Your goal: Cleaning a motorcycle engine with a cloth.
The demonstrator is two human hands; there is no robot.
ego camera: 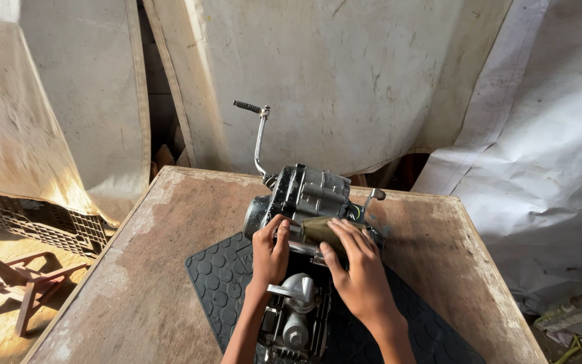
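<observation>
Nearest item — a small motorcycle engine [301, 269], grey metal, lying on a black rubber mat [220, 276] with a raised hexagon pattern. Its long axis runs away from the person: cylinder end close in, crankcase end at the far side of the mat.

Left hand [271, 253]: fingers curled together over the left side of the engine's middle section, thumb tucked, clamped on the casing.

Right hand [358, 269]: laid across the right side, fingers wrapped over a dull olive-brown part [318, 229] seated on the engine — whether a cover or a rag, I cannot tell.

State of the work, as I judge it: the engine is out of any frame and already set on the mat; covers appear mostly in place, and no loose bolts or tools show on the table. The hands seem to be steadying or shifting the unit, no more.

Beyond: a kick-start lever [259, 135] rising upright from the far left of the crankcase, a short gear lever [373, 197] at the far right.

Support: a worn wooden table [136, 269].

Backdrop: pale tarpaulin sheets [345, 74]; a plastic crate [42, 222] left of the table.
</observation>
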